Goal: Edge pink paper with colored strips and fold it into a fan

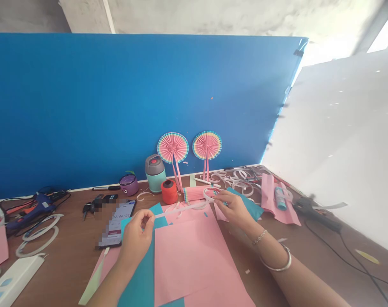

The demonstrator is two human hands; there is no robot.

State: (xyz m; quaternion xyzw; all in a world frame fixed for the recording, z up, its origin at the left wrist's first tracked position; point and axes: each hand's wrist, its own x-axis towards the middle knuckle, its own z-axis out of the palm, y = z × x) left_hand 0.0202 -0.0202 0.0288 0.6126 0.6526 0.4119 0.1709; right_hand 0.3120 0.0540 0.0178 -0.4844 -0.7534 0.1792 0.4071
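A narrow whitish strip point(184, 209) is stretched between my two hands, over the pink paper. My left hand point(139, 232) pinches one end of it above the blue-green sheet point(134, 285). At the other end, my right hand point(234, 207) closes on the strip where it curls into a loop; whether this is a roll of tape I cannot tell. Below lie flat pink sheets point(190, 260). Just behind the strip rests a pleated pink paper piece point(196, 193) with striped edges. Two round pleated paper fans point(172, 147) on pink handles lean against the blue board.
A phone point(122, 221) lies left of my left hand. Behind stand an orange-red spool point(169, 192), a green-grey flask point(155, 175) and a purple cup point(129, 184). Curled white strips point(241, 183) clutter the back right. A glue gun point(37, 209) and power strip point(16, 279) lie left.
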